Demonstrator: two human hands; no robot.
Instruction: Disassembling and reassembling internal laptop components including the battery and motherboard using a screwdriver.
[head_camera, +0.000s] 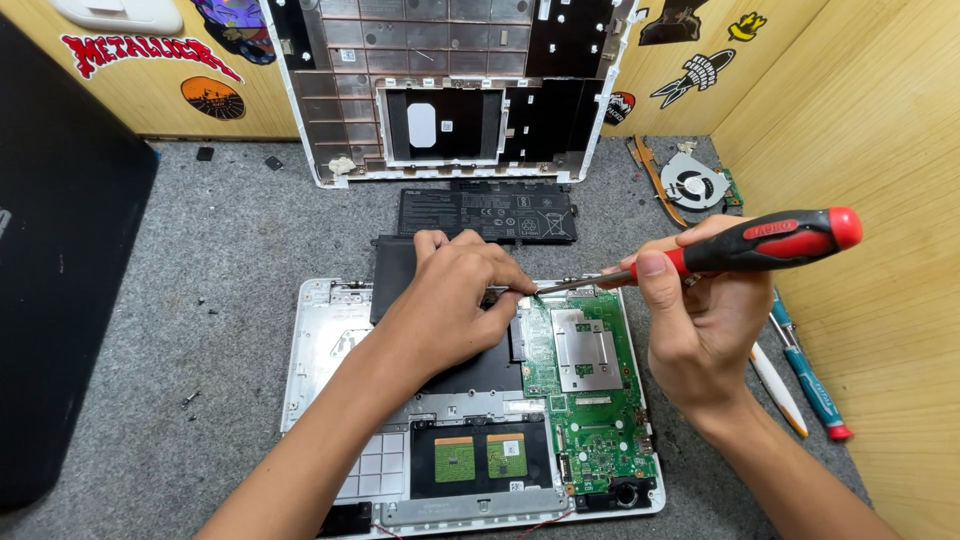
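An opened white laptop base (318, 340) lies in front of me on grey felt, with a green circuit board (598, 420) on its right side and a black battery (392, 270) partly lifted at its top. My left hand (450, 300) rests on the battery, fingertips pinched near the board's top edge. My right hand (700, 310) holds a red-and-black screwdriver (775, 240), its tip pointing left to where my left fingertips meet the board.
A second black battery (487, 214) lies beyond the base. A white laptop cover (450, 90) leans on the stickered wooden wall. A cooling fan (693, 185) sits at the back right. Other screwdrivers (805, 375) lie to the right. A black panel (60, 260) stands left.
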